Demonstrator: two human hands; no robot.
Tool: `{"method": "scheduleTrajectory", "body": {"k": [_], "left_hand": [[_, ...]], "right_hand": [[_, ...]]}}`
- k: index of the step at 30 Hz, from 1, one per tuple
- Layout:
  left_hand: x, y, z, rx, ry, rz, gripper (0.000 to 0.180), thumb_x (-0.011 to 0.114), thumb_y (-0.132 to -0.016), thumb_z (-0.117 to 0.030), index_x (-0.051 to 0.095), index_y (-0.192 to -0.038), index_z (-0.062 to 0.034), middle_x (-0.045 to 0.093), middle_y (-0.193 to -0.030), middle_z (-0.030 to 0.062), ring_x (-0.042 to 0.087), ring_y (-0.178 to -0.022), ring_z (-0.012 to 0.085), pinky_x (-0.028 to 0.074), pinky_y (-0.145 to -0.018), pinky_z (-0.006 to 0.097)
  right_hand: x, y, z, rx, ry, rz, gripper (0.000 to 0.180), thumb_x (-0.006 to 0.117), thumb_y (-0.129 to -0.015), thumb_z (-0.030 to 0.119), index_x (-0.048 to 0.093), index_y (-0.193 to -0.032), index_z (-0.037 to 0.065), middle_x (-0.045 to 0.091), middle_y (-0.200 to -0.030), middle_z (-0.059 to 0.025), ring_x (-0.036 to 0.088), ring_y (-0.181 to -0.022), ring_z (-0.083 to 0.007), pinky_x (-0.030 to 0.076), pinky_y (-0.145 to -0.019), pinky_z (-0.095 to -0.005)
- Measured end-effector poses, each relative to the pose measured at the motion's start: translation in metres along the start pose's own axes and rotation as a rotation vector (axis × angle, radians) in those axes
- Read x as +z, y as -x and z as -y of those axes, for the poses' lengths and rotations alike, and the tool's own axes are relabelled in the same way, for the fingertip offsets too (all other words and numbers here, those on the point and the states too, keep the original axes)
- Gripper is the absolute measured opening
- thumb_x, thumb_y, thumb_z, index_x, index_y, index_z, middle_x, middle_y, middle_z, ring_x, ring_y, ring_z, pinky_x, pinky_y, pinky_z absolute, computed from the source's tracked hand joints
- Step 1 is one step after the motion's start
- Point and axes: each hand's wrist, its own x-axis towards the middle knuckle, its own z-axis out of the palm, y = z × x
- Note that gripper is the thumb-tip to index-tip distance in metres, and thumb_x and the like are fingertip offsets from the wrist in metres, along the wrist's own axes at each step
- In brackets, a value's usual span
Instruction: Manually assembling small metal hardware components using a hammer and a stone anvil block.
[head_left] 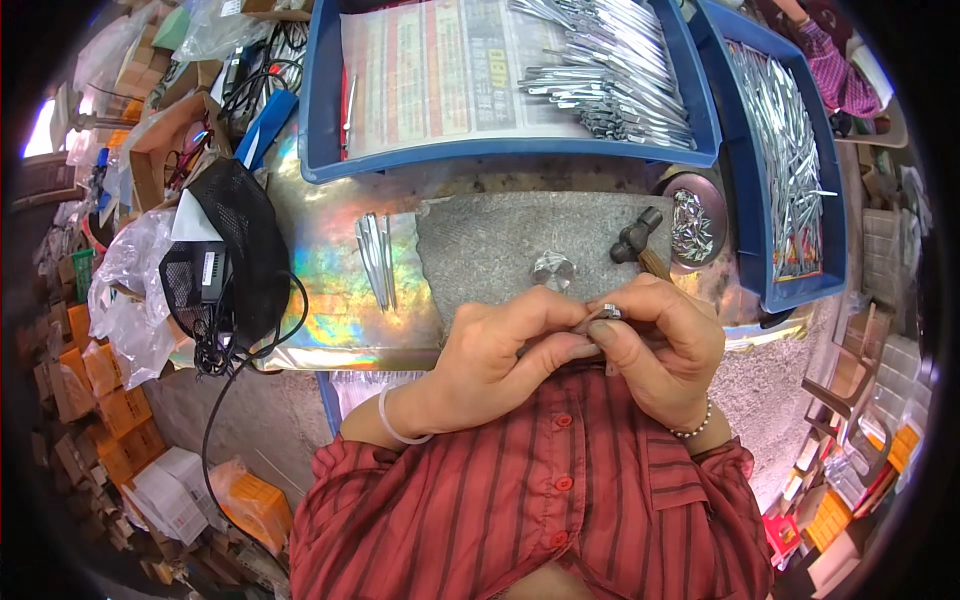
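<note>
Above the near edge of the bench my two hands meet, fingertips together. My left hand (pixel 505 350) is closed, thumb and forefinger pinching a small shiny metal piece (pixel 609 312). From the other side my right hand (pixel 665 345) pinches the same piece; its bright end shows between the fingers and the rest is hidden. Just beyond them a shiny round clear block (pixel 552 270) rests on a grey mat (pixel 480 245). A hammer (pixel 636 236) with a dark head lies on the mat's right part. Right of it, a round dish (pixel 716 205) holds many tiny silver parts.
Several slim silver metal strips (pixel 377 262) lie left of the mat. A blue tray (pixel 420 155) with paper and piled strips stands at the back; another blue tray (pixel 838 230) is at right. A black mesh bag (pixel 265 240) with cables hangs over the bench's left end.
</note>
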Motion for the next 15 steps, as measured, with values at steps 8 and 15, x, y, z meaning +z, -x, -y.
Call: {"method": "scheduleTrajectory", "body": {"k": [8, 15], "left_hand": [[0.0031, 0.0012, 0.0009, -0.078, 0.13, 0.031, 0.015, 0.065, -0.081, -0.005, 0.055, -0.092, -0.0003, 0.065, -0.077, 0.0084, 0.063, -0.07, 0.0122, 0.048, -0.06, 0.023], [0.0048, 0.0005, -0.003, -0.09, 0.012, 0.051, 0.013, 0.065, -0.081, -0.008, 0.055, -0.088, -0.0029, 0.062, -0.07, 0.0097, 0.064, -0.061, 0.0177, 0.047, -0.054, 0.027]], "right_hand": [[-0.0024, -0.0005, -0.0002, -0.085, -0.001, -0.031, 0.014, 0.069, -0.075, 0.001, 0.061, -0.086, -0.002, 0.06, -0.067, -0.008, 0.053, -0.052, -0.0114, 0.04, -0.046, -0.0219], [-0.0038, 0.003, 0.0026, 0.019, 0.018, 0.009, 0.008, 0.066, -0.077, 0.002, 0.06, -0.081, -0.002, 0.06, -0.067, -0.0085, 0.055, -0.052, -0.0099, 0.041, -0.046, -0.0215]]}}
